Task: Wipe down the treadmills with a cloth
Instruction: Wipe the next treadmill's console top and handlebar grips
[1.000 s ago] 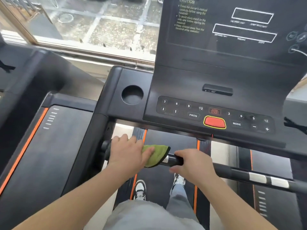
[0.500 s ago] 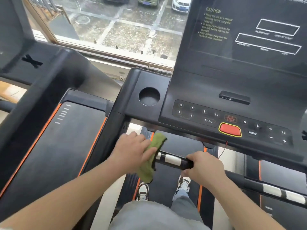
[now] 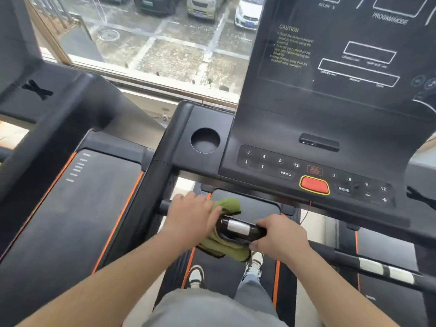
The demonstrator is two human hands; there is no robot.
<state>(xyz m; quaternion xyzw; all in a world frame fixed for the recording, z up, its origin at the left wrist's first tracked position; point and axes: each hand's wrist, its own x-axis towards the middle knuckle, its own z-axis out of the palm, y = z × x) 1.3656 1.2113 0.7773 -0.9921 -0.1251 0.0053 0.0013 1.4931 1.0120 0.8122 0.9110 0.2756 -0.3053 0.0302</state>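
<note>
I stand on a black treadmill whose console [image 3: 295, 128] rises ahead with a dark screen and a red stop button [image 3: 314, 185]. A black handlebar [image 3: 243, 228] with silver sensor bands crosses in front of me. My left hand [image 3: 191, 214] grips a green cloth [image 3: 226, 249] wrapped round the bar's left part; the cloth drapes over and below the bar. My right hand [image 3: 280, 237] grips the bare bar just right of the cloth.
A round cup holder [image 3: 204, 140] sits left of the buttons. A second treadmill [image 3: 70, 197] with orange stripes lies to the left, another to the right [image 3: 389, 251]. A window [image 3: 153, 43] ahead looks onto parked cars. My shoes stand on the belt [image 3: 224, 270].
The cloth has slid along the bar and now hangs lower, wrapped under it. A silver band shows between my hands. My head has tilted up, showing more screen and window.
</note>
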